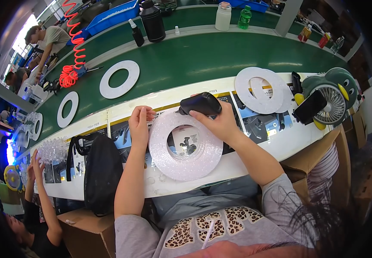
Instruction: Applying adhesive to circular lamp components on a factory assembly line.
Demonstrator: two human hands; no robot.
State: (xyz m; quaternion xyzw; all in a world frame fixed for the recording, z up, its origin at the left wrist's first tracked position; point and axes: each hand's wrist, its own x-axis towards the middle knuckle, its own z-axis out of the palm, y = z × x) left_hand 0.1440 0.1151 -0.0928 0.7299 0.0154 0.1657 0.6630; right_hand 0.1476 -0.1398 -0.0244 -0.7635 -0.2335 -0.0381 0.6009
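A white, glittery flat ring (162, 157) lies on the bench in front of me, apparently on a stack. Through its hole shows the printed sheet below. My right hand (220, 122) grips a black squeeze bottle (202, 104) tipped on its side. The bottle's narrow end points left, just above the ring's far rim. Beside the ring's upper left edge is my left hand (140, 120), its fingers curled together. Whether anything sits between those fingers is hidden.
Two overlapping white rings (243, 92) lie to the right, by a green duck-shaped fan (343, 90) and a phone (310, 107). A black backpack (103, 172) sits left. More rings (108, 88) rest on the green belt (173, 64). A co-worker's hands (35, 167) work at far left.
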